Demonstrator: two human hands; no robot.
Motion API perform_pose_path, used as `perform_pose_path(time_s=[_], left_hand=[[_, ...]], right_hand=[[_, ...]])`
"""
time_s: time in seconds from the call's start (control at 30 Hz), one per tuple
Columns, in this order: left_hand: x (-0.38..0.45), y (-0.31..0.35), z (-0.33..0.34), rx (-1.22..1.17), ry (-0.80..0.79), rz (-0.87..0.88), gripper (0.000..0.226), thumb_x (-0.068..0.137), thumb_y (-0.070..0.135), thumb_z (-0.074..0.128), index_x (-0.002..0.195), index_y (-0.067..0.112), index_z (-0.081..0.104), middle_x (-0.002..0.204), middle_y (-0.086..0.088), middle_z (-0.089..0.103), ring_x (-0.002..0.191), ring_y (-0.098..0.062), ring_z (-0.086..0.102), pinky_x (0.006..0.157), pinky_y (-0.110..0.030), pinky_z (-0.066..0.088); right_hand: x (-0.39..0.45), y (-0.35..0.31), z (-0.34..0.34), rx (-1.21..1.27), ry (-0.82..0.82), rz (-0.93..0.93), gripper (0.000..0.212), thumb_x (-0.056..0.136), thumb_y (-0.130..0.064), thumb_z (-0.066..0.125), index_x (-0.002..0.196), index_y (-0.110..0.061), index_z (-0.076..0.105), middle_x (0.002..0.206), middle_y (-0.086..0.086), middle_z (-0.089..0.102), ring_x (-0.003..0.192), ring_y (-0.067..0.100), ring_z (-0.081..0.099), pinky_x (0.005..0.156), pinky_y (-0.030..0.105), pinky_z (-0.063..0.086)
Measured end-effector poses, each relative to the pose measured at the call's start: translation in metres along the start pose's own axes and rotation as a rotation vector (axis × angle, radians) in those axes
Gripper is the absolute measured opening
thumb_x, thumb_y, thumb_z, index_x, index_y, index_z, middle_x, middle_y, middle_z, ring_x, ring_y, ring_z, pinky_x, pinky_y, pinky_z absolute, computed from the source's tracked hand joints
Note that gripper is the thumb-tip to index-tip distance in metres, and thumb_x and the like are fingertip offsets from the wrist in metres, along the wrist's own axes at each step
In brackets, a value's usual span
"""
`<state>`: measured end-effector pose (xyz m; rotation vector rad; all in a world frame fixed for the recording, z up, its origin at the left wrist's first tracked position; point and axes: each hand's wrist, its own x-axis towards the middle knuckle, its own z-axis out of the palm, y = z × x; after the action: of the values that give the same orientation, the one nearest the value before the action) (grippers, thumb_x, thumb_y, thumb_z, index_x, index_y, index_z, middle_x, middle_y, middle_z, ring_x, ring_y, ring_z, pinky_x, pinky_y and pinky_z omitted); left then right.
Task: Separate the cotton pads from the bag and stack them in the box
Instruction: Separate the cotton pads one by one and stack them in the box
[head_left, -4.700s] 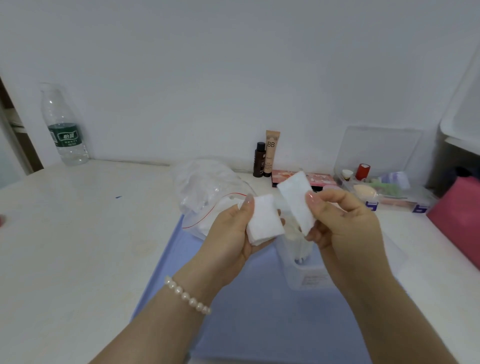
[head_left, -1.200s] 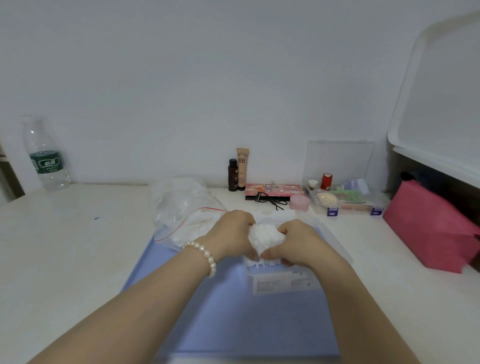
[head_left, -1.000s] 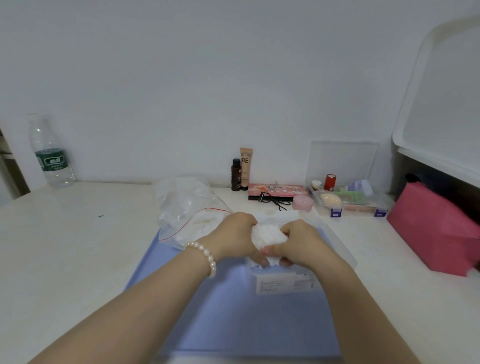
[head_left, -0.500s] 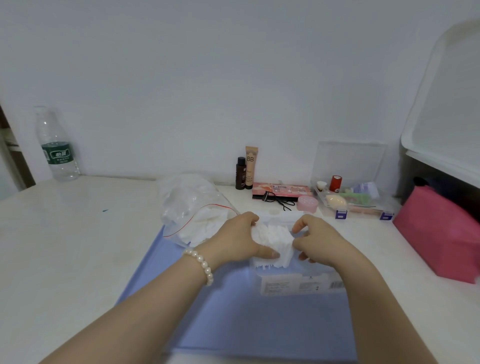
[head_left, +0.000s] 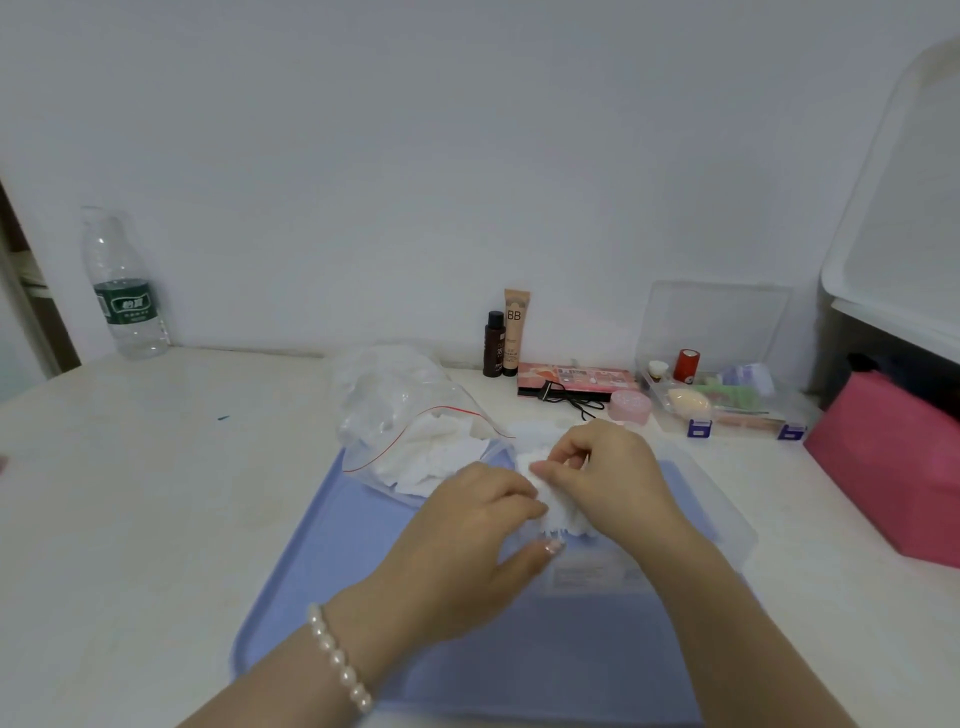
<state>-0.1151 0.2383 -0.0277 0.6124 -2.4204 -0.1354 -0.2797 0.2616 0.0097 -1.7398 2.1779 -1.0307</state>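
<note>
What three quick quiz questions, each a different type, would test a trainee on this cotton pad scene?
1. True or false: the zip bag lies on the person's right of the clear box.
2. Which hand wears the pearl bracelet? A left, B right.
3. Fill in: both hands work on the white ____ over the box.

Key: 1 false, it lies to the left. 2 A, the left hand; the right hand is bare. 3 cotton pads.
</note>
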Motion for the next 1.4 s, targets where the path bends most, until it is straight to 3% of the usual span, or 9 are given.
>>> perform_pose_path(time_s=[0.47, 0.57, 0.7, 0.8, 0.9, 1.0, 1.13, 1.27, 1.4], left_hand=[[-0.004, -0.007, 0.017, 0.066, 0.041, 0.076, 0.059, 0.096, 0.053, 0.029, 0.104, 0.011, 0.070, 0.112, -0.004, 0.067, 0.106, -0.012, 0.053, 0.094, -0.021, 0.035], [-0.005, -0.010, 0.010, 0.061, 0.121, 0.040, 0.046, 0.093, 0.046, 0.041, 0.099, 0.012, 0.070, 0.102, -0.001, 0.068, 0.095, -0.015, 0.059, 0.084, -0.023, 0.046], [-0.009, -0.025, -0.013, 0.206, 0.405, -0.064, 0.027, 0.082, 0.026, 0.049, 0.070, 0.011, 0.068, 0.067, -0.002, 0.057, 0.062, -0.022, 0.051, 0.052, -0.035, 0.044], [-0.019, -0.044, -0.031, 0.398, 0.521, -0.142, 0.017, 0.072, 0.023, 0.057, 0.062, 0.016, 0.069, 0.078, -0.006, 0.059, 0.077, -0.026, 0.044, 0.066, -0.032, 0.031], [-0.028, -0.075, -0.028, 0.376, 0.498, -0.196, 0.020, 0.067, 0.018, 0.057, 0.075, 0.018, 0.076, 0.104, -0.012, 0.065, 0.102, -0.027, 0.043, 0.083, -0.037, 0.036], [-0.031, -0.097, -0.020, 0.178, 0.439, -0.206, 0.037, 0.072, 0.005, 0.045, 0.093, 0.008, 0.075, 0.102, -0.012, 0.070, 0.096, -0.017, 0.048, 0.079, -0.029, 0.050], [-0.030, -0.103, -0.024, 0.041, 0.493, -0.305, 0.047, 0.062, -0.011, 0.047, 0.100, 0.001, 0.072, 0.103, -0.014, 0.071, 0.095, -0.015, 0.053, 0.086, -0.016, 0.037], [-0.030, -0.102, -0.024, -0.037, 0.507, -0.331, 0.044, 0.068, -0.002, 0.045, 0.102, 0.003, 0.072, 0.105, -0.011, 0.071, 0.097, -0.015, 0.057, 0.087, -0.016, 0.038], [-0.029, -0.100, -0.023, -0.087, 0.501, -0.325, 0.047, 0.065, -0.010, 0.047, 0.102, 0.003, 0.072, 0.105, -0.010, 0.071, 0.099, -0.013, 0.053, 0.086, -0.019, 0.042]], right_hand=[[0.004, 0.009, -0.002, 0.061, -0.054, 0.011, 0.004, 0.079, -0.020, 0.071, 0.077, -0.022, 0.068, 0.077, 0.002, 0.063, 0.065, 0.006, 0.050, 0.058, 0.018, 0.039], [0.004, 0.007, -0.003, 0.094, 0.027, 0.007, 0.005, 0.078, -0.024, 0.072, 0.078, -0.020, 0.069, 0.072, -0.004, 0.059, 0.063, 0.004, 0.048, 0.056, 0.018, 0.035], [-0.004, -0.012, -0.005, 0.216, 0.156, -0.078, 0.013, 0.082, -0.013, 0.067, 0.074, -0.024, 0.067, 0.074, -0.013, 0.061, 0.067, 0.001, 0.053, 0.062, 0.014, 0.039], [-0.016, -0.035, 0.008, 0.205, 0.038, -0.194, 0.022, 0.084, -0.008, 0.062, 0.078, -0.027, 0.071, 0.083, -0.013, 0.066, 0.071, -0.001, 0.056, 0.067, 0.014, 0.048], [-0.010, -0.049, 0.040, -0.055, -0.135, -0.303, 0.020, 0.090, -0.012, 0.053, 0.098, -0.006, 0.070, 0.102, 0.002, 0.068, 0.097, 0.016, 0.060, 0.090, 0.030, 0.044], [0.007, -0.060, 0.074, -0.298, -0.211, -0.321, 0.024, 0.094, -0.018, 0.043, 0.091, -0.004, 0.063, 0.100, 0.010, 0.064, 0.099, 0.028, 0.057, 0.087, 0.038, 0.043], [0.026, -0.070, 0.095, -0.519, -0.202, -0.300, 0.031, 0.091, -0.034, 0.053, 0.110, -0.009, 0.057, 0.115, 0.009, 0.053, 0.112, 0.027, 0.047, 0.084, 0.034, 0.039], [0.032, -0.075, 0.111, -0.563, -0.223, -0.260, 0.048, 0.084, -0.039, 0.057, 0.124, -0.015, 0.045, 0.123, 0.009, 0.045, 0.113, 0.031, 0.045, 0.083, 0.037, 0.038], [0.041, -0.081, 0.118, -0.462, -0.226, -0.183, 0.049, 0.087, -0.044, 0.049, 0.127, -0.017, 0.044, 0.126, 0.009, 0.048, 0.112, 0.031, 0.050, 0.079, 0.036, 0.039]])
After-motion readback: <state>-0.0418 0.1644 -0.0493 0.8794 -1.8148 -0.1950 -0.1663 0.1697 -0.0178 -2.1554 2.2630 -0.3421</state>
